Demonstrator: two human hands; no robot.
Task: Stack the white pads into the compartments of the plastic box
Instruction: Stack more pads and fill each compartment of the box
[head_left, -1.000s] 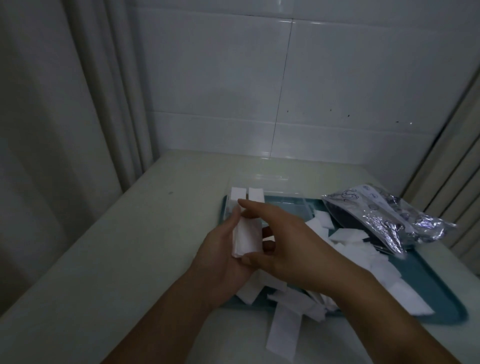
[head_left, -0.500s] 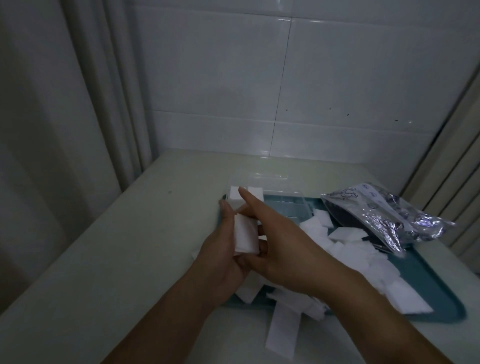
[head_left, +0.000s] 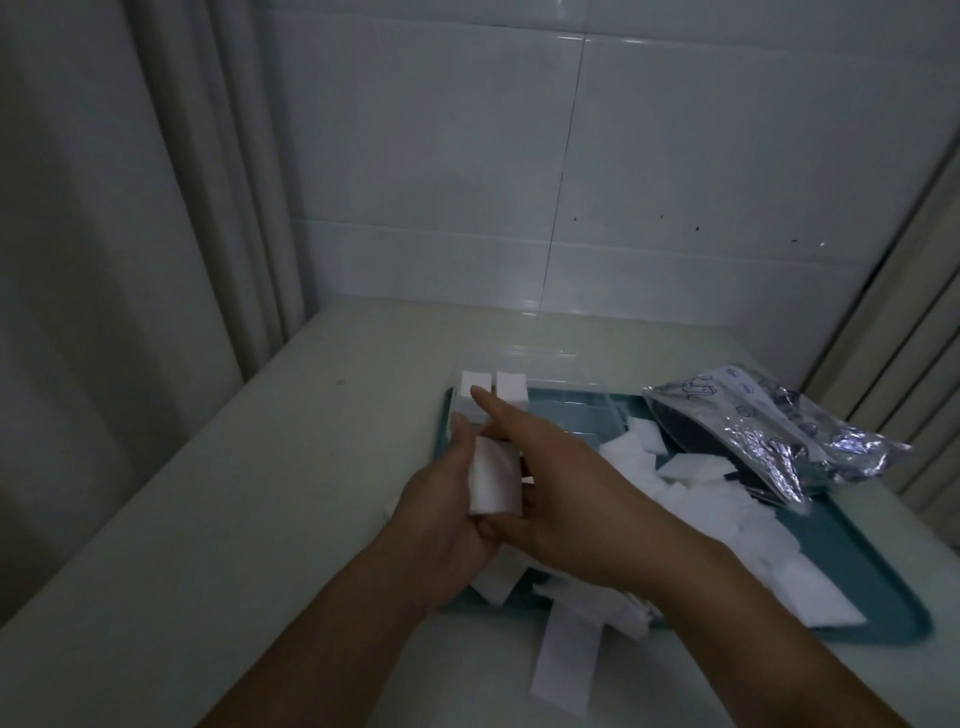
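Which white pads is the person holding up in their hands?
The small stack of pads gripped between the left hand and right hand. The loose pads lie flat on the teal tray.

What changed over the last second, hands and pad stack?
Both hands carried the pad stack slightly forward toward the plastic box; the right hand index finger now reaches the box's filled compartments. The left hand kept its grip. Loose pads, tray and foil bag unchanged.

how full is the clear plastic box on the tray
Mostly empty: the clear plastic box holds only two white pad stacks at its left end; the teal tray shows through the rest.
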